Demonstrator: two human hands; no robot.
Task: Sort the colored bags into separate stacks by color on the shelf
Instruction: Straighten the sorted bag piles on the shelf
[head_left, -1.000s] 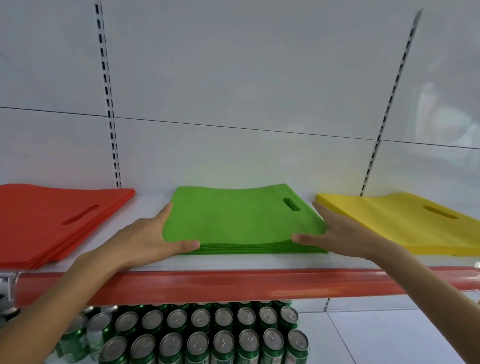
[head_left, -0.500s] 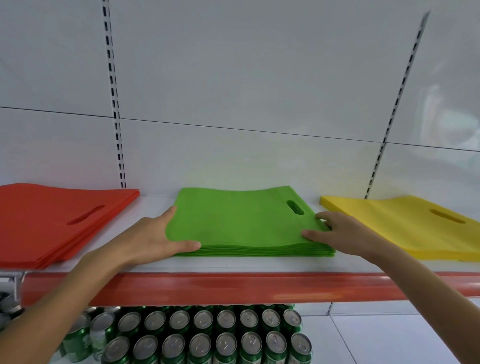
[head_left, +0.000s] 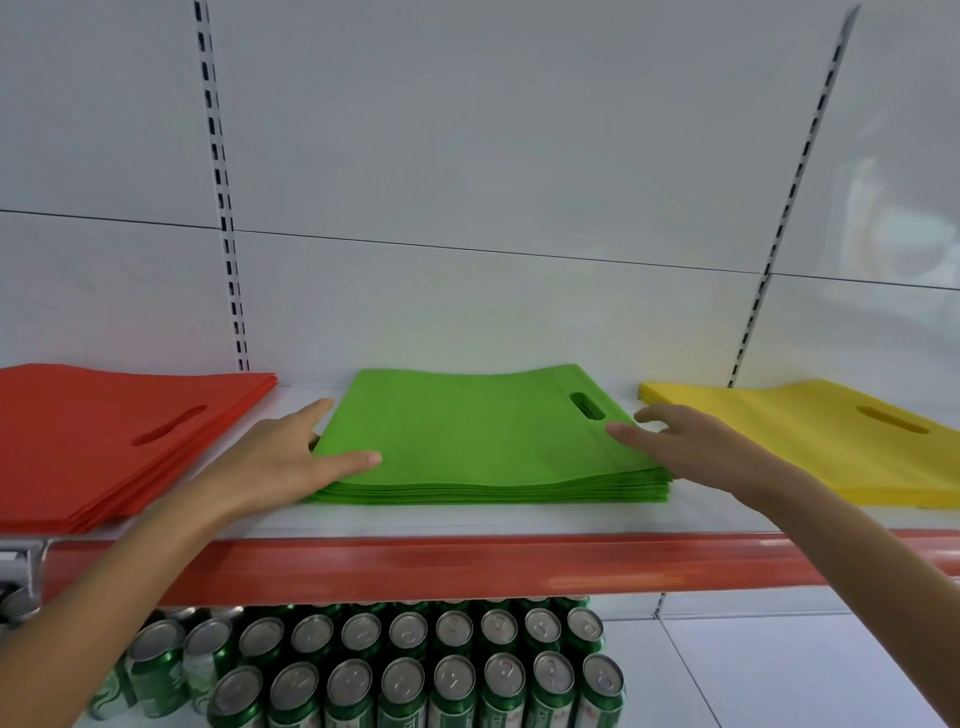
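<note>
Three flat stacks of bags lie on the white shelf (head_left: 467, 519): red bags (head_left: 104, 441) at the left, green bags (head_left: 478, 436) in the middle, yellow bags (head_left: 831, 441) at the right. My left hand (head_left: 280, 462) rests against the green stack's left edge, fingers straight along the side and thumb lying on top near the front corner. At the stack's right edge is my right hand (head_left: 685, 447), fingers spread and relaxed, thumb touching the top bag just below its handle slot. Neither hand grips anything.
A red price rail (head_left: 467, 566) runs along the shelf's front edge. Several green drink cans (head_left: 415, 670) stand in rows on the shelf below. White back panels with slotted uprights (head_left: 223, 208) rise behind the stacks.
My right hand has slid back along the green stack's right edge and lifted its fingers. The left hand has shifted slightly further back along the left edge. The view has drifted a little.
</note>
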